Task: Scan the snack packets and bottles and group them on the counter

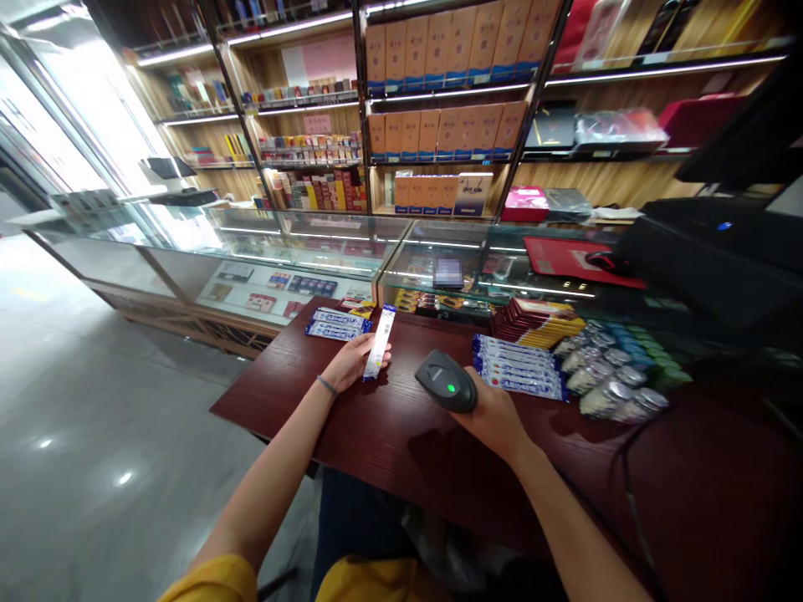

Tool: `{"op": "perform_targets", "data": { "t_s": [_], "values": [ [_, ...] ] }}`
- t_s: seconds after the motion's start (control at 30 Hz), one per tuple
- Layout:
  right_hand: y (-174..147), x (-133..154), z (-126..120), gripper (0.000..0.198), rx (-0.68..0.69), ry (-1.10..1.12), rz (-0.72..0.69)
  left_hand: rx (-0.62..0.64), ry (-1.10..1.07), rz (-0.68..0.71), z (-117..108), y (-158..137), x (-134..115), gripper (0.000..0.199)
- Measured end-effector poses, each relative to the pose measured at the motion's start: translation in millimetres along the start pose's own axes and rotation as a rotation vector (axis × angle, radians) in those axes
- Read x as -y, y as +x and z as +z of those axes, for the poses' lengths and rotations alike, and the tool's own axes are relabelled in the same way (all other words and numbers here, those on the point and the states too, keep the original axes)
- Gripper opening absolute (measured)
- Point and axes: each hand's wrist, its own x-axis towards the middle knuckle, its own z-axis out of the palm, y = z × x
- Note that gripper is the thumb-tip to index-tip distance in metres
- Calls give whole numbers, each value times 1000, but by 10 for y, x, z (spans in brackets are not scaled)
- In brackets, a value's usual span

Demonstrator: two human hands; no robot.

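My left hand [355, 359] grips a slim white and blue snack packet [379, 343] above the dark red wooden table [376, 426], its back side turned up. In my right hand [495, 414] is a black barcode scanner [447, 382] with a green light lit on top; its head points left toward the packet, apart from it. Beyond my left hand lies a small group of similar blue and white packets [339, 324]. To the right of the scanner, several more such packets [520, 366] lie in a neat row.
Dark red and yellow boxes [539, 322] and several lidded jars [606, 376] stand on the table's right side. Behind runs a glass display counter [301, 251] bearing a red mouse pad [577, 261]. A dark cable [627, 477] hangs at the right. Stocked shelves [448, 100] line the wall.
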Motion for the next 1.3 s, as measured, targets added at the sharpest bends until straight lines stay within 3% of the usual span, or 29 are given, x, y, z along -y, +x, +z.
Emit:
{"op": "perform_targets", "data": {
  "t_s": [0.37, 0.6, 0.87, 1.1, 1.3],
  "values": [
    [41, 4, -105, 35, -47, 51, 199, 3, -6, 85, -41, 80, 78, 31],
    [108, -65, -376, 38, -174, 71, 298, 23, 194, 240, 165, 105, 69, 47],
    [-56, -309, -693, 43, -379, 106, 367, 163, 820, 486, 747, 114, 155, 32],
    [-410, -569, -1001, 49, -522, 70, 433, 334, 1249, 790, 1386, 174, 619, 28],
    [-708, -695, -1212, 48, -539, 55, 517, 427, 1396, 895, 1835, 307, 1010, 29]
  ]
}}
